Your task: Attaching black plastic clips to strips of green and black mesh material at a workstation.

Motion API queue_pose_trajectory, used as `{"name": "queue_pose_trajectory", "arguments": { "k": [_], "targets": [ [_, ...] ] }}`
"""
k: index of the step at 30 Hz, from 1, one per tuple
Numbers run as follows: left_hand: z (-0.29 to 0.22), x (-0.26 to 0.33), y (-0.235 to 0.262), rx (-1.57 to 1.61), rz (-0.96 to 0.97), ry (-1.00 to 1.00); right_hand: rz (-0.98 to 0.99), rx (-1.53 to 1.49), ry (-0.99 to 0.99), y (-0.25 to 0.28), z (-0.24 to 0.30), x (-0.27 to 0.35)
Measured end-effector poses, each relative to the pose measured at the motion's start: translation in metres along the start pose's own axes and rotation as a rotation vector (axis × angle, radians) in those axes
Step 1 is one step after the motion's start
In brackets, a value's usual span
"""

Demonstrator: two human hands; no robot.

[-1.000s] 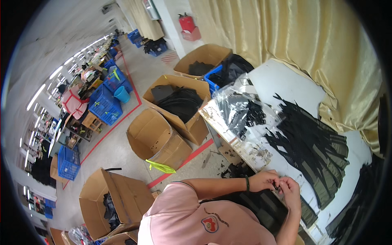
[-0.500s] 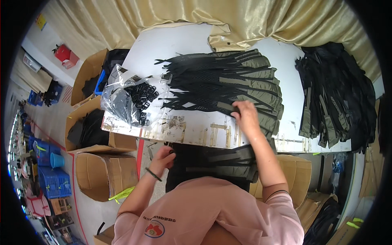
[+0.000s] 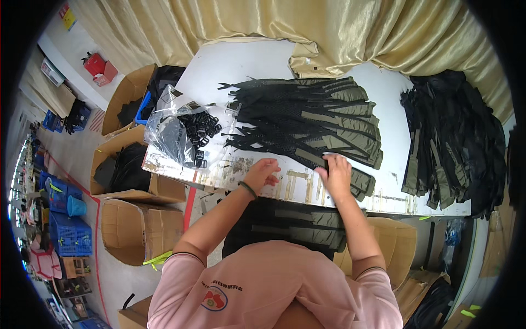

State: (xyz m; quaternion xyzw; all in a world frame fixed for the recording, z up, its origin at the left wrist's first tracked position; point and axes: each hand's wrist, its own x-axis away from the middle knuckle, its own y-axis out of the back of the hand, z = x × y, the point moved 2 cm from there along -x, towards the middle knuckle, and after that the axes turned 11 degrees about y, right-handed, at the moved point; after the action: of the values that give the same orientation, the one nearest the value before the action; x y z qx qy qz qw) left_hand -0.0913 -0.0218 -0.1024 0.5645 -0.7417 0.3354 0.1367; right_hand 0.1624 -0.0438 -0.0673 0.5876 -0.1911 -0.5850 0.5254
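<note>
On the white table (image 3: 241, 55) lies a fanned pile of black mesh and olive-green fabric strap pieces (image 3: 309, 118), their narrow black ends to the left. At the pile's near edge, my right hand (image 3: 336, 174) has its thumb and fingers closed on the nearest strap piece (image 3: 363, 185); its fingertips partly hide the fabric. Over the table's front edge hovers my left hand (image 3: 263, 174), its fingers loosely bent and apart, nothing visible in them. More black and olive strap pieces (image 3: 296, 219) lie below the table edge, across my lap.
A clear plastic bag (image 3: 164, 129) spills black plastic buckles (image 3: 200, 131) at the table's left. Another heap of black and olive pieces (image 3: 455, 137) covers the right end. Cardboard boxes (image 3: 123, 230) stand on the left floor, and a gold curtain (image 3: 246, 22) hangs behind.
My left hand has risen from below the table edge and moved right, over the table. My right hand has come slightly nearer me, and the nearest strap piece now lies apart from the pile.
</note>
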Motion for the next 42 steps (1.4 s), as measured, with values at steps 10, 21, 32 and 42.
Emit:
{"name": "queue_pose_trajectory", "arguments": {
  "k": [10,21,32,42],
  "targets": [
    [-0.01,-0.029,0.02,0.372,-0.036,0.061,-0.048,-0.03,0.195,-0.002,-0.005,0.02],
    [0.009,0.023,0.05,0.089,-0.221,-0.153,0.026,0.005,0.186,0.053,-0.035,0.038],
    [0.011,0.048,0.024,-0.117,-0.196,-0.343,0.24,-0.684,0.18,-0.035,0.123,-0.023],
    [-0.128,-0.007,0.163,-1.129,-0.862,-0.481,0.251,-0.848,0.211,-0.065,0.116,-0.012]
  ]
}}
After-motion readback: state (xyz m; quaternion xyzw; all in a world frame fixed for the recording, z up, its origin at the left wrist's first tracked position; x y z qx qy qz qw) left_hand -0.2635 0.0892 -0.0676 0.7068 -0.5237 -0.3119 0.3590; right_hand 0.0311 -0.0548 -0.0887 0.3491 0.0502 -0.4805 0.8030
